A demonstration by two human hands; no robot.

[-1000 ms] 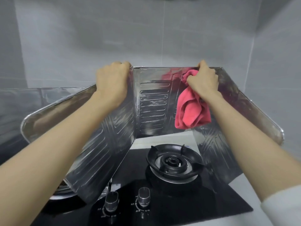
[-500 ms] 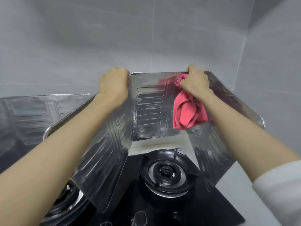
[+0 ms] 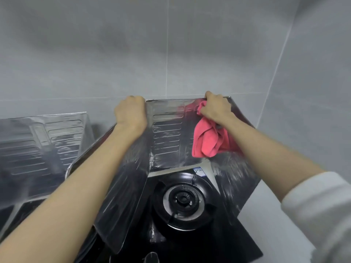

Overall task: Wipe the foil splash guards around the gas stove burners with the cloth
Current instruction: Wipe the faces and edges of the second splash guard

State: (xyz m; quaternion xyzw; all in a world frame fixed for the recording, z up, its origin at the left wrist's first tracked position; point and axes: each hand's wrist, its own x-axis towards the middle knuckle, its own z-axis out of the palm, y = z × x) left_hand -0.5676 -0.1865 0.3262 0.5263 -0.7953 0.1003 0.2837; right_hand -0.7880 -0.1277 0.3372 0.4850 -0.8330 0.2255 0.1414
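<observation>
**Both hands at the top edge of the foil guard**

A grey tiled wall (image 3: 171,44) fills the upper half of the view. Below it lies the black stove top (image 3: 237,242). A three-panel foil splash guard (image 3: 167,133) stands on it around the right burner (image 3: 183,201); a second foil guard (image 3: 38,145) stands further left. The left hand (image 3: 130,114) grips the top edge of the first guard at the fold between its left and back panels, fingers curled over the edge. The right hand (image 3: 216,109) holds the pink cloth (image 3: 207,141) bunched against the upper right corner of the back panel, and the cloth hangs down in front of the foil. A small blue sticker (image 3: 199,171) is behind the burner.
</observation>
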